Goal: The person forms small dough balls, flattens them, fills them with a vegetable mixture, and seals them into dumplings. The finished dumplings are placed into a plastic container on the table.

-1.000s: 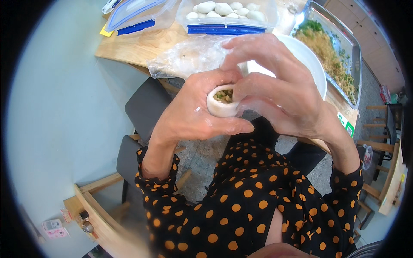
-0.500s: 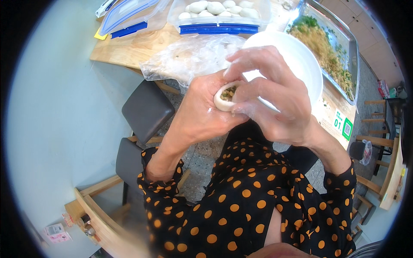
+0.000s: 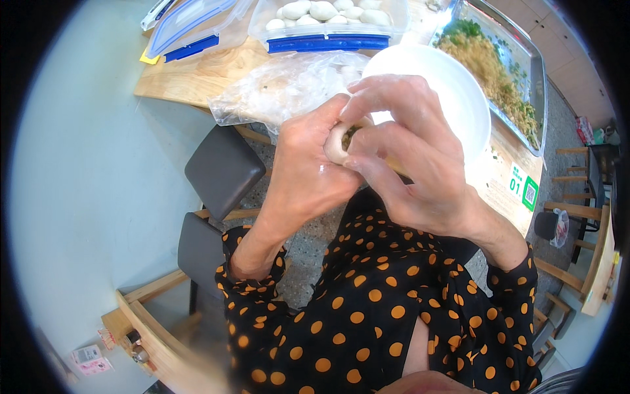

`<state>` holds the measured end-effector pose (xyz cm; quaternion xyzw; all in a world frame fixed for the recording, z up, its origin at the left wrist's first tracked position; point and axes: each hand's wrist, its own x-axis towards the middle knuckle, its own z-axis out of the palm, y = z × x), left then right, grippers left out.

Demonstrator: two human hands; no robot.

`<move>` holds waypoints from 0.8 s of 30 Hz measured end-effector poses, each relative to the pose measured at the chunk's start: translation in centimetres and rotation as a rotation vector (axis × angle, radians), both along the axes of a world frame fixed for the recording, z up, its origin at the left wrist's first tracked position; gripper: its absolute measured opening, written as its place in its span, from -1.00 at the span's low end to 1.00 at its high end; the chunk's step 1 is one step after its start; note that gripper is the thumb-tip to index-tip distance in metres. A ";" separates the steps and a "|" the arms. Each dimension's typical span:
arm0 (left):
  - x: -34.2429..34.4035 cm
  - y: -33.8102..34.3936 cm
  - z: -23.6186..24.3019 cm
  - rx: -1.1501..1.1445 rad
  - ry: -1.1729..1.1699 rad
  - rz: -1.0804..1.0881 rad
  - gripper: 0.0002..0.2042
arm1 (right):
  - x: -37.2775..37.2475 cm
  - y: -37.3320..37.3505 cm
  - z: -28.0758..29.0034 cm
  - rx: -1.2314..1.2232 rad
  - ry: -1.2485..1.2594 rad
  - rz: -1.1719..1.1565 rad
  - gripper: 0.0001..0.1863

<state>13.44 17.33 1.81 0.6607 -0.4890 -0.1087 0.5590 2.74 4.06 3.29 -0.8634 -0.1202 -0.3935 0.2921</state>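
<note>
A stuffed dough wrapper (image 3: 334,146), pale and cup-shaped with a brownish-green filling inside, is held between my hands above the table's near edge. My left hand (image 3: 303,164) curls around its outer side. The fingers of my right hand (image 3: 420,154) bend over its open top and pinch the rim, hiding part of the mouth. Behind my hands stands a white bowl (image 3: 453,85). At the upper right, a metal tray (image 3: 542,85) holds a heap of crumbly brown filling (image 3: 489,69) with chopped greens.
A clear plastic container (image 3: 328,43) with blue clips holds several white dough balls (image 3: 323,10). Its lid (image 3: 190,29) lies to the left. A crumpled plastic bag (image 3: 289,88) rests on the wooden table (image 3: 174,75). Dark-seated chairs (image 3: 223,172) stand at the left, below the table edge.
My right fingers have drawn closer over the wrapper, and its opening looks narrower. The wrapper has turned slightly in my left hand. The view has shifted a little.
</note>
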 end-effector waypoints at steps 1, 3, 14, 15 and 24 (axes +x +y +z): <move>0.1 0.1 0.0 -0.005 0.012 -0.011 -0.66 | -0.3 -0.2 0.4 -0.044 0.021 -0.001 -0.78; 0.2 0.4 0.2 0.055 0.119 -0.119 -0.65 | -0.5 -0.9 1.1 -0.099 0.042 -0.007 -0.79; 1.6 1.0 0.7 0.282 0.341 -0.395 -0.67 | 0.6 -1.6 1.0 -0.116 0.093 0.092 -0.85; 1.7 1.0 0.7 0.305 0.353 -0.406 -0.67 | 0.7 -1.5 0.9 -0.111 0.101 0.091 -0.85; 1.5 1.2 0.2 0.254 0.341 -0.424 -0.65 | 0.8 -1.4 0.7 -0.105 0.214 0.179 -0.85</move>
